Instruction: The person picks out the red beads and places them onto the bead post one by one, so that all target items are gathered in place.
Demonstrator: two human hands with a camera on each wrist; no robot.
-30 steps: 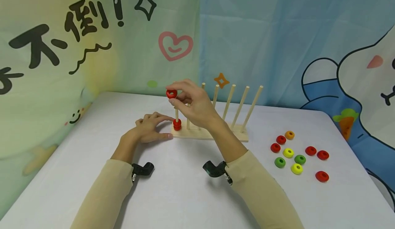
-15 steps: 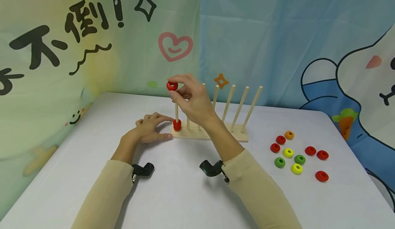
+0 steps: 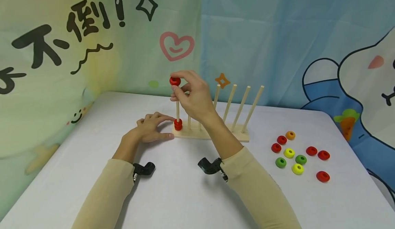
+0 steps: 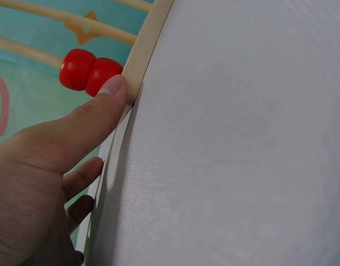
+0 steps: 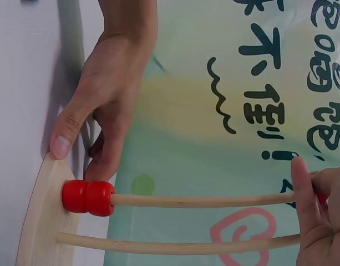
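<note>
My right hand (image 3: 195,93) pinches a red bead (image 3: 175,81) between thumb and index finger at the upper end of the leftmost peg (image 3: 177,110). Fingers hide the peg's tip, so I cannot tell whether the bead is over it or on it. Two red beads (image 5: 87,198) are stacked at that peg's foot. At the left end of the wooden base (image 3: 197,133), my left hand (image 3: 151,128) touches the corners with its thumb and index finger, the fingers fairly straight. In the left wrist view, the thumb (image 4: 97,113) lies against the base beside the stacked beads.
Several bare pegs (image 3: 241,107) rise from the base further right, some partly behind my right hand. Loose beads lie on the white table (image 3: 179,194) at the right: red (image 3: 323,177), yellow (image 3: 297,169), green (image 3: 280,163) and orange (image 3: 290,135). A printed cloth (image 3: 247,33) hangs behind.
My right hand has risen and shifted slightly right with the red bead, whose hole has turned from facing me. The left hand keeps its place at the base.
</note>
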